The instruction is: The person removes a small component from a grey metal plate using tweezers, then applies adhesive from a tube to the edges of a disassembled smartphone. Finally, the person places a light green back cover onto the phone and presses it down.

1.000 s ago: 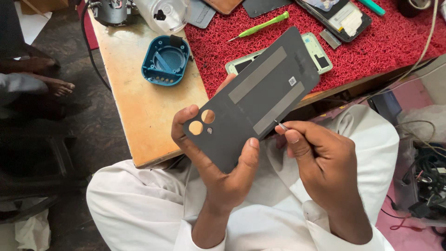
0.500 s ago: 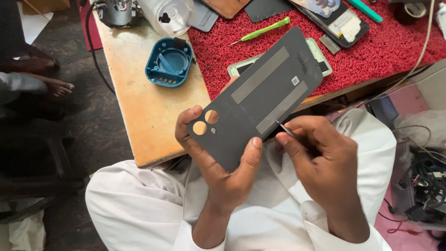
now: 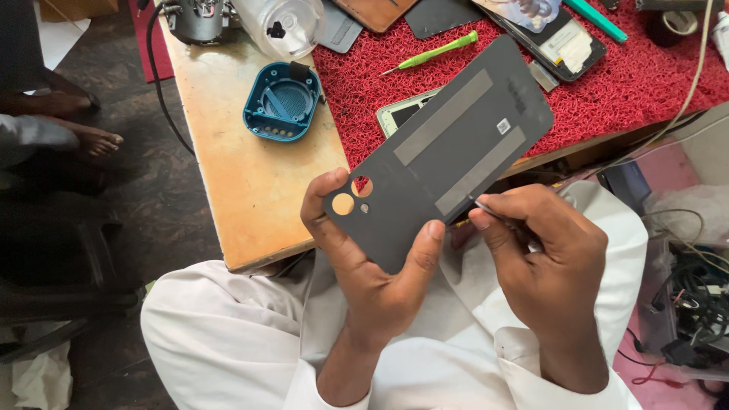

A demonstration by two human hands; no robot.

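Above the lap, the left hand (image 3: 364, 266) clamps the dark back cover (image 3: 444, 148), long axis slanting up-right, while the right hand (image 3: 543, 258) pinches a thin tool (image 3: 486, 206) touching its lower-right edge.

The right hand (image 3: 543, 266) has moved its thin metal tool (image 3: 486, 206) from the lower edge of the dark phone back cover (image 3: 448, 144) up to the end of the lower grey strip (image 3: 478, 171), where its tip now touches.

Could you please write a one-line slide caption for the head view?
Left hand holds a dark phone back cover while right hand works a thin tool along its edge.
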